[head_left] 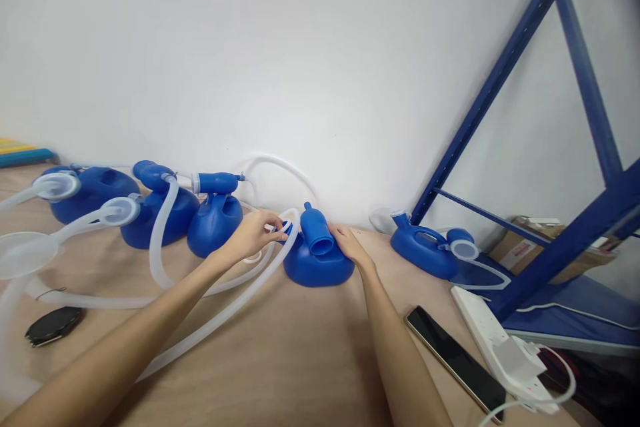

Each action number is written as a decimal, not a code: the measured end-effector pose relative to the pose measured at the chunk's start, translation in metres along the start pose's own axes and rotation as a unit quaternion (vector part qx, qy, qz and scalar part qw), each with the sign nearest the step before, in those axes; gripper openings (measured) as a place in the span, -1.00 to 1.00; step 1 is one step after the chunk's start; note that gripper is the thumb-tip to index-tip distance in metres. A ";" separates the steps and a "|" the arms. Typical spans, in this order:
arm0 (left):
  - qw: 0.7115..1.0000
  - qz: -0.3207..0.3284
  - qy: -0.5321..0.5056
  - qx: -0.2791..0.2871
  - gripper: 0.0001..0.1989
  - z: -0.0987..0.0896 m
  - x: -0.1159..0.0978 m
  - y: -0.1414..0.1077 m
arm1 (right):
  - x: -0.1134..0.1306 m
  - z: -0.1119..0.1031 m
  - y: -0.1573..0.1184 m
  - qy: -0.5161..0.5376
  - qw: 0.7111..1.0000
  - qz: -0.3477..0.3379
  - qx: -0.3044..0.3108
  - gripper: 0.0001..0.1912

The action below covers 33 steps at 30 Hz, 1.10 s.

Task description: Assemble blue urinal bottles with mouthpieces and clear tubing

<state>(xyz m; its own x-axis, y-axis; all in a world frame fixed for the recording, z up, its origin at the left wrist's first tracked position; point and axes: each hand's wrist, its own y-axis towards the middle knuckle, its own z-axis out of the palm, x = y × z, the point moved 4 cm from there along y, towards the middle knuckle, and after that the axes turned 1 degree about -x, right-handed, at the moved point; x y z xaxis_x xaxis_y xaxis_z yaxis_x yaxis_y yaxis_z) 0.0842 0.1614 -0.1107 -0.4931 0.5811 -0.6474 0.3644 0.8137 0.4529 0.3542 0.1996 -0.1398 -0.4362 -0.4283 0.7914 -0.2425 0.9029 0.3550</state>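
A blue plastic urinal bottle (pixel 320 272) stands upright on the table, with a blue cup-shaped piece (pixel 317 230) resting on top, its open end toward me. At the bottle's left-hand neck, my left hand (pixel 259 232) is closed in a pinch beside a looped clear hose (pixel 250 293). What lies between those fingertips is hidden. My right hand (pixel 350 244) grips the right side of the same bottle, its fingers partly behind it. Several similar bottles line the wall to the left, among them one (pixel 214 223) with a blue cup piece lying across its top.
Clear hoses and funnel cups (pixel 27 255) spread over the left side. A black pouch-like item (pixel 55 325) lies there. At right are another blue bottle (pixel 425 250), a phone (pixel 455 360), a white power strip (pixel 493 340) and a blue metal rack (pixel 480 113).
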 end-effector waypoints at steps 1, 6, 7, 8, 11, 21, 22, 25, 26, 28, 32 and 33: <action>1.000 0.006 0.002 -0.001 -0.62 0.001 0.001 0.000 | -0.001 0.004 0.000 0.007 1.000 0.000 0.007 -0.34; 0.998 0.041 -0.028 0.026 -0.69 0.006 0.003 -0.003 | 0.000 0.007 0.000 0.031 0.999 -0.003 0.018 -0.40; 0.998 0.036 -0.039 0.022 -0.68 0.008 0.005 -0.003 | 0.000 0.006 -0.001 0.034 0.999 -0.003 0.018 -0.41; 0.998 0.028 -0.054 0.016 -0.61 0.009 0.007 -0.003 | 0.000 0.005 -0.002 0.035 0.999 -0.003 0.018 -0.42; 0.995 0.017 -0.101 0.014 -0.36 0.010 0.009 -0.005 | 0.000 0.003 -0.006 0.036 0.999 -0.002 0.020 -0.45; 0.991 0.091 0.093 0.037 -0.59 0.025 -0.035 -0.019 | -0.003 -0.005 -0.016 0.038 0.998 -0.002 0.044 -0.51; 0.989 0.097 0.113 0.017 -0.63 0.032 -0.039 -0.020 | -0.003 -0.004 -0.019 0.036 0.998 0.002 0.044 -0.51; 0.989 0.101 0.101 -0.028 -0.68 0.052 -0.044 -0.023 | -0.002 -0.002 -0.027 0.031 0.998 0.014 0.045 -0.50; 0.990 0.102 0.084 -0.041 -0.67 0.057 -0.043 -0.023 | -0.002 -0.002 -0.029 0.030 0.998 0.016 0.045 -0.50; 0.990 0.115 0.054 -0.056 -0.62 0.062 -0.040 -0.023 | -0.002 0.000 -0.030 0.029 0.998 0.020 0.049 -0.51; 0.982 0.177 0.044 -0.054 -0.47 0.063 -0.037 -0.026 | -0.002 0.001 -0.029 0.022 0.999 0.019 0.043 -0.52; 0.979 0.190 0.045 -0.052 -0.44 0.063 -0.037 -0.027 | -0.002 0.000 -0.028 0.017 0.999 0.017 0.036 -0.52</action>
<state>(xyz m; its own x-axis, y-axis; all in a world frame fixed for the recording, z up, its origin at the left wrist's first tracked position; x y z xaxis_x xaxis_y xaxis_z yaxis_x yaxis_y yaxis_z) 0.1427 0.1175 -0.1380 -0.4069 0.8376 -0.3645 0.4560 0.5320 0.7134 0.3618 0.1754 -0.1518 -0.4152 -0.3955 0.8192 -0.2911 0.9109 0.2923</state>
